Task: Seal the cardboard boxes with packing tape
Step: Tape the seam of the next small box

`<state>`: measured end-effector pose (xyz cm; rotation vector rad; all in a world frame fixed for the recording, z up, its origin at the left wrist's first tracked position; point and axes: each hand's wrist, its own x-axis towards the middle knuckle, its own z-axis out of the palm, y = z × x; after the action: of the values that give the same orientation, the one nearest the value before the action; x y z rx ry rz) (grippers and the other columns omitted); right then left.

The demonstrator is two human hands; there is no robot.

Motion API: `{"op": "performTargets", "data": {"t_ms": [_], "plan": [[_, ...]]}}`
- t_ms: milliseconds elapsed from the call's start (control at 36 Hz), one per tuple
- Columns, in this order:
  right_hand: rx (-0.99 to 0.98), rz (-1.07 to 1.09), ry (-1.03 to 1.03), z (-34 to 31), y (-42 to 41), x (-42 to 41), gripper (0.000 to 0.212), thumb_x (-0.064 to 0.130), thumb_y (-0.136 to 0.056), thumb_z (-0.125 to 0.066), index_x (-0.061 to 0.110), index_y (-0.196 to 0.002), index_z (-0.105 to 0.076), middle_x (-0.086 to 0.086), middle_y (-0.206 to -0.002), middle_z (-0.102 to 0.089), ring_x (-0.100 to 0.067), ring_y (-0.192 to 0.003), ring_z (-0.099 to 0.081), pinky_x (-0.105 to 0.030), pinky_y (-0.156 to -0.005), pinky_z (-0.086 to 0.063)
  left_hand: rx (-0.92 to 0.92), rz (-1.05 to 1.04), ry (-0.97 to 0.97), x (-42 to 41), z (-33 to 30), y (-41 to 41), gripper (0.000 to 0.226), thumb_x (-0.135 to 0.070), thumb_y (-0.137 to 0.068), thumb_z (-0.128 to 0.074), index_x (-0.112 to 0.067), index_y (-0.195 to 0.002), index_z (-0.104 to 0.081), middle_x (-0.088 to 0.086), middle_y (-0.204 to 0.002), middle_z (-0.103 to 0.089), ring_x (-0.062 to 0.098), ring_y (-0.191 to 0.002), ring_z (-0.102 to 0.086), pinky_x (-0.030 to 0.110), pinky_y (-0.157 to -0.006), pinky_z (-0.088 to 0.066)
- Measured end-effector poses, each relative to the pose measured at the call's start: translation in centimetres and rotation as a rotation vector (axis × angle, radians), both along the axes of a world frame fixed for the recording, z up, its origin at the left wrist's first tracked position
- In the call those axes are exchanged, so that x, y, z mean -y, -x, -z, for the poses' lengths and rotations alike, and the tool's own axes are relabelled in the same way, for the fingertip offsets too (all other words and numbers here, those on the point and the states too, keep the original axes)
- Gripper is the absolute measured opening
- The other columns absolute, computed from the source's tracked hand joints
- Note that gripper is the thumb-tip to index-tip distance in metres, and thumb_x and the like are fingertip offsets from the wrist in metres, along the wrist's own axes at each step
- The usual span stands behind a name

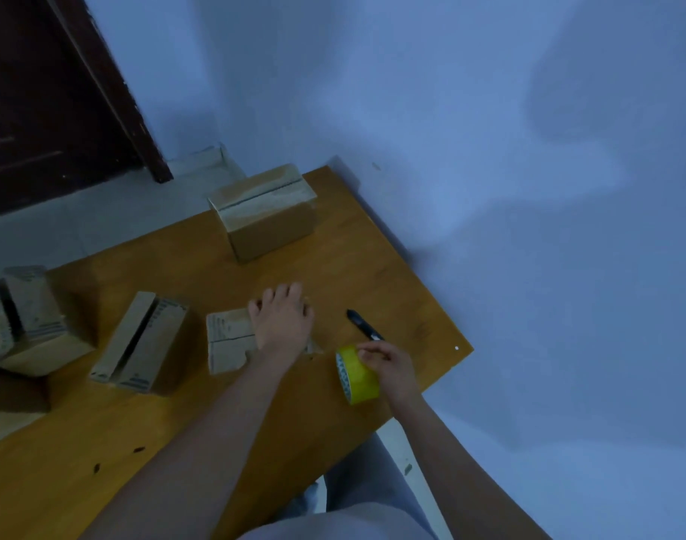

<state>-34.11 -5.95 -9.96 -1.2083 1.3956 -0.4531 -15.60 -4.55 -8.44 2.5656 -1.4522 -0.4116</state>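
Four brown cardboard boxes point(263, 212) on table, yellow tape roll point(357, 374) upright near edge

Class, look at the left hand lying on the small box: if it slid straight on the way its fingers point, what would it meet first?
Bare table first, then probably the far box beyond the left hand; depth is unclear.
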Motion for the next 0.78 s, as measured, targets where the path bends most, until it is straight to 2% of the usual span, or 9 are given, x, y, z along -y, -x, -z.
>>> {"op": "performTargets", "data": {"t_ms": [83, 250, 361, 500, 556, 611, 639, 694, 778], "plan": [[0.027, 0.008, -0.01, -0.2, -0.1, -0.1, 0.019, 0.015, -0.085, -0.066, 0.032, -0.077, -0.071, -0.002, -0.104, -0.063, -0.017, -0.094, -0.058, -0.036, -0.085, -0.047, 0.024, 0.026, -0.003, -0.1, 0.2, 0.0, 0.023, -0.032, -0.099, -0.035, -0.024, -0.112, -0.053, 0.001, -0.112, -0.048, 0.023, -0.112, -0.039, 0.041, -0.097, -0.025], [0.05, -0.007, 0.007, -0.1, -0.2, -0.3, 0.018, 0.014, -0.086, -0.064, 0.03, -0.08, -0.071, 0.004, -0.095, -0.063, -0.015, -0.092, -0.057, -0.032, -0.082, -0.045, 0.005, 0.028, -0.007, 0.0, 0.3, -0.2, 0.033, -0.048, -0.098, -0.039, -0.028, -0.106, -0.063, 0.0, -0.112, -0.049, 0.022, -0.113, -0.04, 0.044, -0.101, -0.024], [0.047, -0.034, 0.022, -0.2, -0.4, -0.2, 0.018, 0.015, -0.088, -0.063, 0.029, -0.08, -0.07, 0.007, -0.092, -0.063, -0.012, -0.091, -0.057, -0.029, -0.082, -0.044, 0.021, 0.053, -0.014, 0.0, 0.1, 0.0, 0.033, -0.046, -0.098, -0.038, -0.026, -0.103, -0.064, 0.0, -0.113, -0.049, 0.024, -0.113, -0.039, 0.047, -0.1, -0.024], [-0.001, -0.089, 0.038, -0.2, -0.8, -0.1, 0.011, 0.017, -0.089, -0.062, 0.022, -0.091, -0.072, 0.007, -0.096, -0.062, -0.011, -0.094, -0.055, -0.028, -0.083, -0.043, 0.038, 0.111, -0.053, 0.0, -0.2, 0.3, 0.036, -0.042, -0.1, -0.037, -0.028, -0.103, -0.069, -0.005, -0.121, -0.048, 0.022, -0.121, -0.034, 0.061, -0.108, -0.015], [-0.012, -0.095, 0.033, -0.2, -1.0, -0.2, 0.011, 0.016, -0.089, -0.062, 0.02, -0.091, -0.072, 0.008, -0.093, -0.062, -0.012, -0.093, -0.055, -0.031, -0.086, -0.044, 0.001, 0.111, -0.022, 0.0, -0.1, 0.2, 0.036, -0.04, -0.101, -0.036, -0.026, -0.106, -0.069, -0.006, -0.125, -0.048, 0.021, -0.124, -0.033, 0.062, -0.11, -0.009], [-0.01, -0.084, 0.009, -0.2, -1.2, -0.2, 0.01, 0.015, -0.088, -0.062, 0.021, -0.088, -0.071, 0.007, -0.093, -0.063, -0.015, -0.095, -0.056, -0.033, -0.088, -0.044, -0.084, 0.088, 0.098, -0.4, 0.2, -0.1, 0.038, -0.04, -0.101, -0.034, -0.024, -0.112, -0.067, -0.005, -0.124, -0.053, 0.02, -0.124, -0.037, 0.061, -0.11, -0.009], [-0.01, -0.081, 0.003, -0.2, -1.3, -0.2, 0.01, 0.016, -0.088, -0.063, 0.021, -0.088, -0.071, 0.005, -0.095, -0.063, -0.015, -0.096, -0.056, -0.033, -0.089, -0.044, -0.117, 0.082, 0.186, -0.8, 0.3, -0.3, 0.043, -0.042, -0.1, -0.031, -0.022, -0.113, -0.067, -0.003, -0.119, -0.057, 0.022, -0.12, -0.042, 0.059, -0.107, -0.015], [-0.008, -0.078, 0.006, -0.2, -1.3, -0.1, 0.01, 0.016, -0.089, -0.063, 0.02, -0.088, -0.071, 0.004, -0.096, -0.063, -0.015, -0.095, -0.056, -0.031, -0.086, -0.045, -0.099, 0.107, 0.379, -1.6, 0.2, -0.6, 0.049, -0.042, -0.096, -0.029, -0.017, -0.107, -0.069, 0.002, -0.103, -0.061, 0.026, -0.103, -0.05, 0.05, -0.09, -0.032], [0.005, -0.06, 0.009, -0.3, -1.4, -0.1, 0.011, 0.015, -0.089, -0.062, 0.02, -0.087, -0.071, 0.004, -0.093, -0.065, -0.015, -0.093, -0.058, -0.03, -0.083, -0.045, -0.078, 0.242, 0.492, -3.0, -0.3, -0.9, 0.037, -0.031, -0.09, -0.036, -0.013, -0.09, -0.069, 0.006, -0.09, -0.054, 0.023, -0.085, -0.042, 0.037, -0.069, -0.038]]}}
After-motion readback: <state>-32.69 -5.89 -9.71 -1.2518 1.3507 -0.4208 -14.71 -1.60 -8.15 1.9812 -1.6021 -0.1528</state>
